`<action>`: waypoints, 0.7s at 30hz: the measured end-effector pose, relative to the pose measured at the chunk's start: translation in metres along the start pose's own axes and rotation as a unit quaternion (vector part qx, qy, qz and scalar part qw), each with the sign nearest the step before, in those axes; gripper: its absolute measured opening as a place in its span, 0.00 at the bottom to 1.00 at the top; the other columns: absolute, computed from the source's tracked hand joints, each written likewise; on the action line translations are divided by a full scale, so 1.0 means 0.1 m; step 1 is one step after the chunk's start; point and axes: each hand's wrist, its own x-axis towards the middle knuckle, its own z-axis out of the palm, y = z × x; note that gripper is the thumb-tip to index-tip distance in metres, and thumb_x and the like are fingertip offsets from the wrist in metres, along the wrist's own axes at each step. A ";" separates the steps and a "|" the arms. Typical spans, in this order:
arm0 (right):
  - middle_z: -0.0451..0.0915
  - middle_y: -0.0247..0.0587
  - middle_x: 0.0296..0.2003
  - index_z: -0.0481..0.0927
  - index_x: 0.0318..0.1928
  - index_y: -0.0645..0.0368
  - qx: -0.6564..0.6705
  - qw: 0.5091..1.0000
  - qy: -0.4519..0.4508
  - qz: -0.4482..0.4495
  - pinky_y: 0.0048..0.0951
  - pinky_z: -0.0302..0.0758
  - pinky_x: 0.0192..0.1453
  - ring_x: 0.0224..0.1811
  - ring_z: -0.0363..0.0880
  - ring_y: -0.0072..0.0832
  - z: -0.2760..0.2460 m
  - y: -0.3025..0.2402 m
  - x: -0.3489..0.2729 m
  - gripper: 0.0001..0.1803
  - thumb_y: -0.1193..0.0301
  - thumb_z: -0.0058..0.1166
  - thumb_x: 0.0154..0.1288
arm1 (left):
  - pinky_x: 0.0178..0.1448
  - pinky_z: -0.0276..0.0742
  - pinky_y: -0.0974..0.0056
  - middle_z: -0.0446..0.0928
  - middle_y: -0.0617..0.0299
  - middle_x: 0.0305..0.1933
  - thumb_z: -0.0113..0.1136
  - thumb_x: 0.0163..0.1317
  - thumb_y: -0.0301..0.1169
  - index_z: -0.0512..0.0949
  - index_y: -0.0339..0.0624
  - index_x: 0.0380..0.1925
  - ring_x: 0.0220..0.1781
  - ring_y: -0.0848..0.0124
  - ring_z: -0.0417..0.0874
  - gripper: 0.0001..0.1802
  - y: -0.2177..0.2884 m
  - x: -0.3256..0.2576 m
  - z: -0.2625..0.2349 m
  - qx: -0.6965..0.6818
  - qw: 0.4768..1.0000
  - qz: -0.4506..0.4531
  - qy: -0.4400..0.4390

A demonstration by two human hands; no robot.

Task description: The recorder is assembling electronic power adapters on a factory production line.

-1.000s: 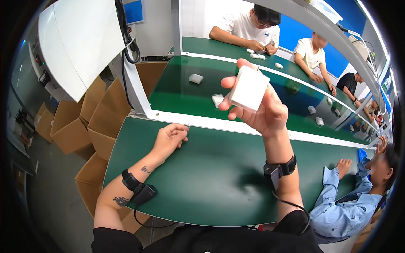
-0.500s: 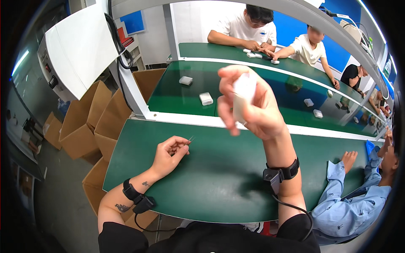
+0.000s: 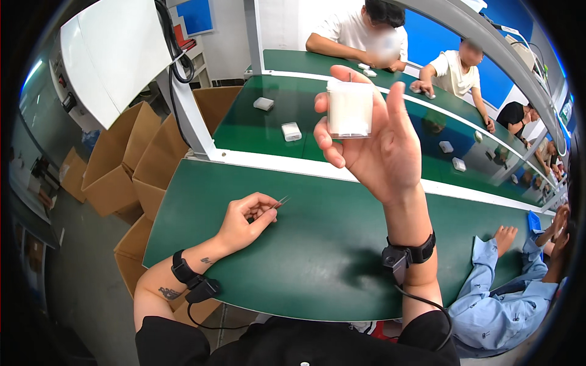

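Note:
Raised above the workbench, my right hand (image 3: 394, 143) holds a small white box (image 3: 350, 111) with clear plastic edges. Its fingers curl behind the box while the thumb stands away from it, and the broad side faces me. Low over the green bench top (image 3: 317, 268), my left hand (image 3: 245, 221) pinches slim metal tweezers (image 3: 282, 200). Their two thin prongs stick out past the fingertips, pointing up and right; the rest is hidden in the hand.
Beyond a white rail (image 3: 287, 169), similar boxes lie on a dark green belt (image 3: 244, 131), including a white box (image 3: 292, 131). Cardboard cartons (image 3: 116, 171) stand at left. A co-worker's blue sleeve (image 3: 488, 268) rests on the bench at right; other people sit across.
My right hand has turned and risen slightly, bringing the box's broad side toward me, with the thumb now away from it. My left hand stays nearly in place with the tweezers.

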 end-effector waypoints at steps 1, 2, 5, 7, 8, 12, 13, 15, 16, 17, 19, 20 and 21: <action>0.72 0.48 0.47 0.54 0.68 0.60 -0.005 1.000 0.006 -0.001 0.25 0.71 0.29 0.36 0.74 0.32 -0.01 0.00 0.00 0.37 0.43 0.24 0.74 | 0.36 0.74 0.76 0.80 0.62 0.31 0.59 0.62 0.23 0.78 0.32 0.40 0.31 0.81 0.80 0.07 0.00 0.00 0.00 -0.004 1.000 0.001 -0.006; 0.72 0.47 0.47 0.56 0.68 0.59 -0.096 0.994 0.044 0.008 0.24 0.71 0.31 0.36 0.74 0.30 -0.03 0.03 0.02 0.35 0.45 0.27 0.74 | 0.37 0.74 0.76 0.80 0.62 0.31 0.58 0.62 0.23 0.78 0.32 0.40 0.32 0.80 0.81 0.07 -0.01 0.00 -0.01 0.001 1.000 -0.005 0.003; 0.72 0.41 0.47 0.70 0.63 0.49 -0.533 0.837 0.118 -0.036 0.24 0.72 0.41 0.42 0.74 0.26 -0.45 0.19 0.11 0.22 0.62 0.48 0.70 | 0.38 0.75 0.76 0.80 0.61 0.33 0.58 0.62 0.22 0.78 0.32 0.40 0.34 0.78 0.82 0.07 -0.02 -0.02 -0.02 0.008 1.000 -0.012 0.010; 0.69 0.50 0.49 0.72 0.62 0.47 -0.696 0.688 0.172 -0.115 0.37 0.71 0.56 0.51 0.71 0.40 -0.92 0.41 0.13 0.25 0.71 0.54 0.63 | 0.38 0.75 0.75 0.80 0.61 0.32 0.57 0.62 0.22 0.78 0.31 0.39 0.34 0.78 0.82 0.07 -0.02 -0.01 -0.01 0.017 1.000 -0.004 0.014; 0.69 0.54 0.51 0.72 0.62 0.46 -0.708 0.673 0.194 -0.090 0.40 0.70 0.59 0.53 0.71 0.47 -1.13 0.45 0.11 0.26 0.71 0.55 0.61 | 0.38 0.75 0.75 0.80 0.61 0.32 0.57 0.62 0.22 0.78 0.31 0.39 0.34 0.78 0.82 0.07 -0.03 0.00 0.00 0.010 1.000 0.000 -0.003; 0.71 0.58 0.57 0.73 0.60 0.57 -0.777 0.575 0.254 0.009 0.42 0.67 0.64 0.59 0.70 0.49 -1.74 0.47 -0.03 0.29 0.63 0.59 0.57 | 0.38 0.75 0.75 0.80 0.61 0.31 0.57 0.62 0.22 0.77 0.30 0.38 0.32 0.77 0.81 0.06 -0.03 0.01 -0.01 0.022 1.000 -0.007 0.000; 0.72 0.58 0.56 0.74 0.58 0.59 -0.781 0.570 0.254 0.024 0.42 0.66 0.65 0.59 0.70 0.49 -1.91 0.38 -0.11 0.29 0.63 0.59 0.56 | 0.38 0.75 0.74 0.79 0.61 0.31 0.57 0.62 0.21 0.77 0.30 0.38 0.32 0.77 0.81 0.06 -0.03 0.00 0.00 0.027 1.000 -0.006 0.001; 0.77 0.52 0.51 0.79 0.52 0.58 -0.802 0.515 0.300 0.043 0.44 0.71 0.61 0.58 0.72 0.47 -2.19 0.17 -0.24 0.25 0.61 0.61 0.53 | 0.38 0.75 0.74 0.79 0.61 0.31 0.56 0.62 0.21 0.77 0.30 0.38 0.32 0.77 0.81 0.06 -0.02 -0.01 0.00 0.024 1.000 -0.012 0.001; 0.75 0.47 0.54 0.79 0.51 0.52 -0.824 0.449 0.339 0.073 0.50 0.73 0.57 0.58 0.71 0.48 -2.29 0.05 -0.32 0.24 0.60 0.60 0.53 | 0.37 0.75 0.74 0.79 0.61 0.30 0.57 0.62 0.21 0.77 0.30 0.37 0.32 0.77 0.81 0.06 -0.01 -0.04 -0.01 0.029 1.000 -0.009 0.003; 0.76 0.45 0.52 0.80 0.49 0.51 -0.841 0.401 0.356 0.072 0.52 0.72 0.57 0.57 0.72 0.46 -2.53 -0.15 -0.47 0.22 0.59 0.60 0.53 | 0.36 0.75 0.74 0.80 0.61 0.30 0.57 0.61 0.21 0.77 0.30 0.37 0.32 0.77 0.81 0.06 -0.04 0.00 0.01 0.026 1.000 -0.006 -0.002; 0.72 0.43 0.57 0.75 0.53 0.51 -0.857 0.264 0.420 0.138 0.58 0.68 0.57 0.62 0.64 0.48 -2.84 -0.45 -0.73 0.27 0.54 0.60 0.54 | 0.35 0.74 0.74 0.80 0.61 0.29 0.57 0.60 0.21 0.78 0.31 0.36 0.30 0.78 0.80 0.05 -0.04 -0.01 0.01 0.043 0.999 0.008 -0.001; 0.69 0.42 0.59 0.73 0.56 0.49 -0.833 0.263 0.457 0.166 0.61 0.66 0.57 0.65 0.59 0.49 -3.05 -0.66 -0.91 0.31 0.51 0.60 0.54 | 0.34 0.73 0.74 0.80 0.61 0.28 0.58 0.60 0.20 0.78 0.31 0.36 0.29 0.78 0.80 0.05 -0.03 0.00 0.02 0.063 0.998 0.026 -0.005; 0.67 0.42 0.61 0.73 0.57 0.48 -0.818 0.231 0.494 0.183 0.61 0.64 0.59 0.65 0.58 0.49 -3.13 -0.75 -1.01 0.33 0.48 0.61 0.52 | 0.34 0.73 0.74 0.80 0.61 0.28 0.58 0.60 0.20 0.78 0.31 0.36 0.29 0.78 0.80 0.05 -0.02 -0.01 0.01 0.062 0.998 0.023 0.002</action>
